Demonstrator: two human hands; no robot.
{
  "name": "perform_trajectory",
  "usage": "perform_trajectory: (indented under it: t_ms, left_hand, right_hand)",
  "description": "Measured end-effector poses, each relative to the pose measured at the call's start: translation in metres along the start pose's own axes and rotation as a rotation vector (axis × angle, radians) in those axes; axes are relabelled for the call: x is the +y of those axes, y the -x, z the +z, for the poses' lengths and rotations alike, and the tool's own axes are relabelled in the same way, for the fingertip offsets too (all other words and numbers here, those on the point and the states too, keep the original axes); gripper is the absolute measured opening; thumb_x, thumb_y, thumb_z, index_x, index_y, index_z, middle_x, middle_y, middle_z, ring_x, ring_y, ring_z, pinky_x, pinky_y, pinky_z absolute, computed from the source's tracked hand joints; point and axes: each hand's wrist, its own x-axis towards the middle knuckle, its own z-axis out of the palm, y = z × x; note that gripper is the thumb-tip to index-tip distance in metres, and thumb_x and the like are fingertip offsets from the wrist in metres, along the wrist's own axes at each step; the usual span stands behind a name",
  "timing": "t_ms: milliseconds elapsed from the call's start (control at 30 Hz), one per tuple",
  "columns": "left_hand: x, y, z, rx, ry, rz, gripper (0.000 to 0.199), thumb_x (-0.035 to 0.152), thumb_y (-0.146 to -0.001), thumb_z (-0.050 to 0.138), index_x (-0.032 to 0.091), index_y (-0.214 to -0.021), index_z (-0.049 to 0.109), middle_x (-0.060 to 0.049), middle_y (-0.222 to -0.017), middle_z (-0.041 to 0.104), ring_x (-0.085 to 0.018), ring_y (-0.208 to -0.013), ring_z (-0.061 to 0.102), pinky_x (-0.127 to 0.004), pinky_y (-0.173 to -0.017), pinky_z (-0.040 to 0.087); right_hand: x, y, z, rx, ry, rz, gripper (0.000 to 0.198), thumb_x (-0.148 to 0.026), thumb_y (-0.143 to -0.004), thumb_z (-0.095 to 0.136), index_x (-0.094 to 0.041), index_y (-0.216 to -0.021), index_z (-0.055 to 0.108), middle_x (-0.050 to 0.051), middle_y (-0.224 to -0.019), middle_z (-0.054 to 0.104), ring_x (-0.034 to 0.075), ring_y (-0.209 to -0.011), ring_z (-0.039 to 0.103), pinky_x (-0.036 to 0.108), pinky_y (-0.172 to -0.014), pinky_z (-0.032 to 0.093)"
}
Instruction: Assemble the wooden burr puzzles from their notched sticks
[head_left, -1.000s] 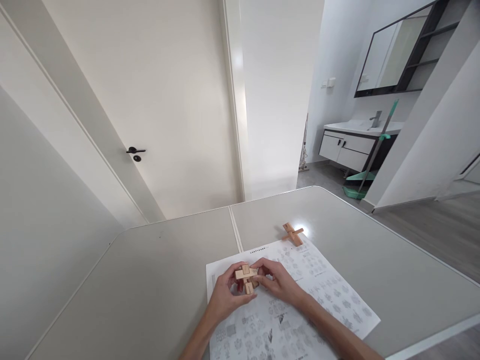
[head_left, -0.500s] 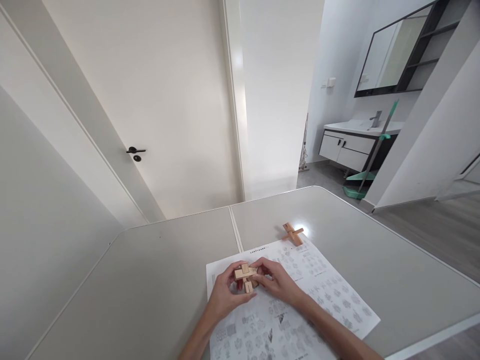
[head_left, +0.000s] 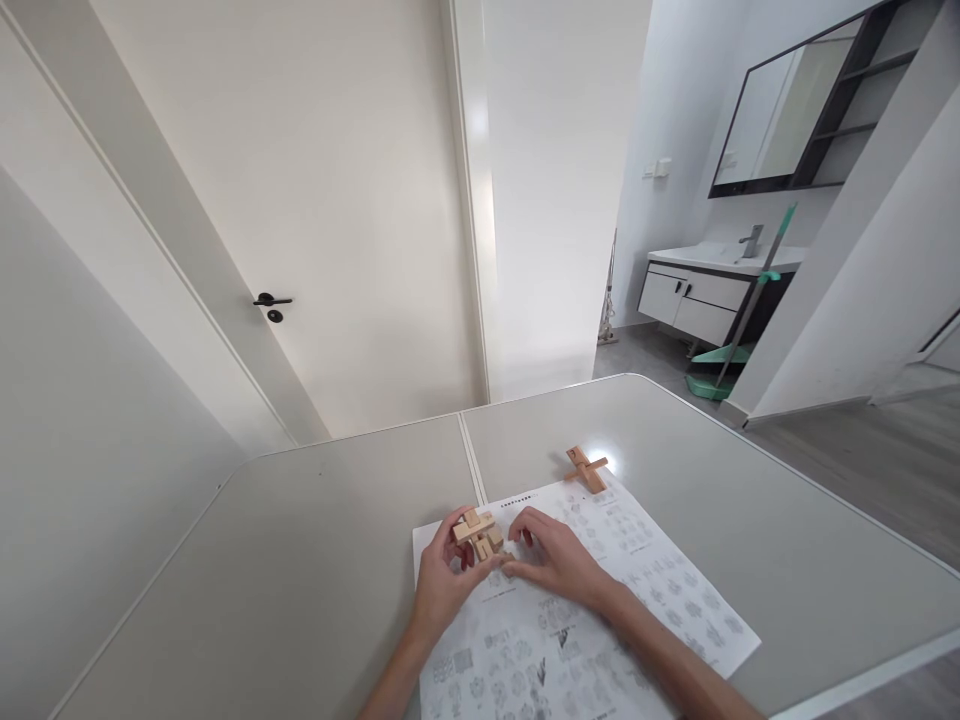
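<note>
A wooden interlocking burr puzzle, made of crossed pale notched sticks, is held over the printed sheet by my left hand. The fingers of that hand wrap its far left side, and the thumb reaches along its near side. Just right of the puzzle is my right hand, its fingers curved and apart from the thumb. The right thumb tip lies close to the puzzle's lower right corner; whether it touches is unclear. Printed diagrams cover the white paper sheet under both hands.
Beyond the sheet's far edge, a second wooden piece of crossed sticks rests on the grey table. A seam runs across the tabletop. Behind stand a door, a sink cabinet and a green dustpan.
My left hand has turned the puzzle and shifted it slightly left and away. My right fingers have come off the puzzle and spread from the thumb.
</note>
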Motion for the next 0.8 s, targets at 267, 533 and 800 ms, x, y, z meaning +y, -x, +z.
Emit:
perform_trajectory:
  t_ms: [267,533,800]
  left_hand:
    - [-0.007,-0.001,-0.001,0.025,-0.055,0.034,0.069,0.039,-0.074,0.083,0.024,-0.135,0.056,-0.002,-0.098,0.069,-0.012,-0.068,0.056,-0.024,-0.065,0.051]
    - [0.002,0.004,0.002,0.048,-0.258,0.113,0.061,0.039,-0.075,0.081,0.025,-0.131,0.060,0.000,-0.091,0.068,-0.014,-0.070,0.055,-0.026,-0.068,0.052]
    - [0.006,0.009,0.004,-0.001,-0.417,0.226,0.056,0.035,-0.081,0.076,0.027,-0.134,0.058,-0.001,-0.100,0.068,-0.016,-0.075,0.057,-0.031,-0.077,0.053]
  right_hand:
    - [0.004,0.001,0.003,-0.030,0.136,-0.087,0.013,-0.030,-0.093,0.067,-0.025,-0.104,0.066,0.004,-0.098,0.067,0.019,-0.081,0.062,0.028,-0.070,0.047]
    - [-0.003,0.000,-0.002,-0.017,0.090,-0.114,0.026,-0.031,-0.105,0.048,-0.029,-0.126,0.062,0.005,-0.103,0.068,0.018,-0.079,0.065,0.028,-0.069,0.048]
    - [-0.004,0.001,0.005,0.053,0.065,-0.171,0.018,-0.032,-0.105,0.050,-0.024,-0.117,0.061,0.006,-0.102,0.069,0.018,-0.079,0.065,0.029,-0.072,0.050]
